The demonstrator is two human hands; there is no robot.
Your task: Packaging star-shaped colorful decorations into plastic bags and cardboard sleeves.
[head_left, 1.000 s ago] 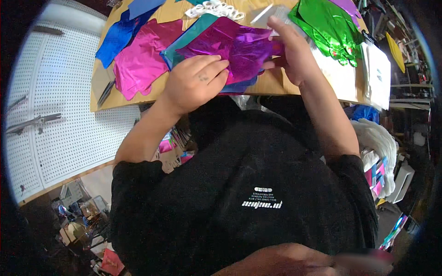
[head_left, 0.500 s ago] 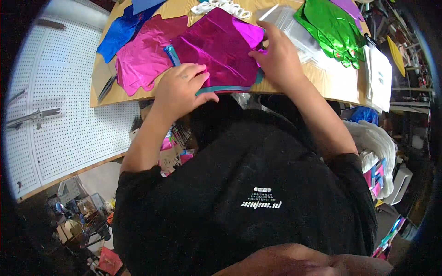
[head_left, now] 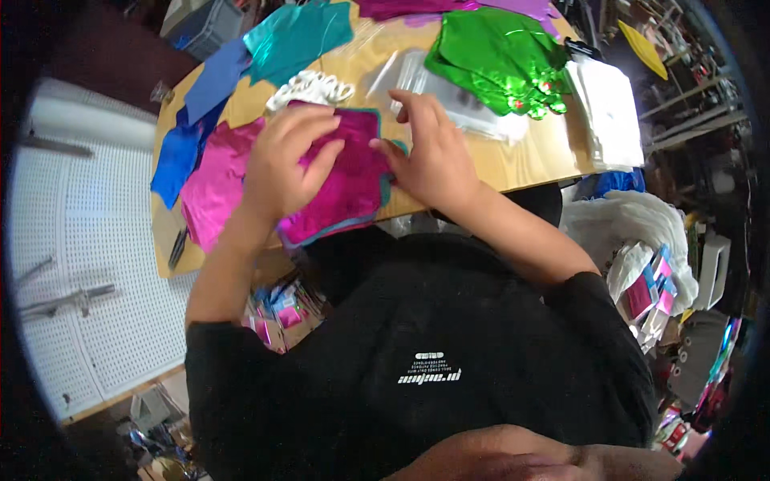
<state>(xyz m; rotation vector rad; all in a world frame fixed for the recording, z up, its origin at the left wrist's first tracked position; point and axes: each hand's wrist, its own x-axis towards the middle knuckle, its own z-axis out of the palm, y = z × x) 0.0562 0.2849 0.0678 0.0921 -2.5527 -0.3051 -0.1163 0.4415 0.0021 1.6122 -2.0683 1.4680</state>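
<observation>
A shiny magenta foil sheet (head_left: 353, 172) lies at the table's front edge between my hands, with teal foil (head_left: 386, 191) showing along its right side and below it. Over its left part is my left hand (head_left: 287, 156), fingers slightly curved and thumb apart. My right hand (head_left: 433, 156) is at the sheet's right edge, its index finger raised and its thumb tip beside the foil. Neither hand visibly grips anything. Pink foil pieces (head_left: 215, 180) lie left of my left hand. White rings or loops (head_left: 309, 90) lie just beyond the sheet.
Blue foil (head_left: 178, 164) and teal foil (head_left: 301, 40) lie on the wooden table (head_left: 553, 148). Clear plastic bags (head_left: 449, 100), green foil (head_left: 497, 60) and white bags (head_left: 605, 112) lie to the right. A dark pen-like object (head_left: 177, 248) is at the left corner. White pegboard (head_left: 112, 240) stands left.
The view has shifted, showing more of the far table. The magenta sheet now lies squarer to the edge and looks smaller. My right thumb and index finger have spread apart at its right side.
</observation>
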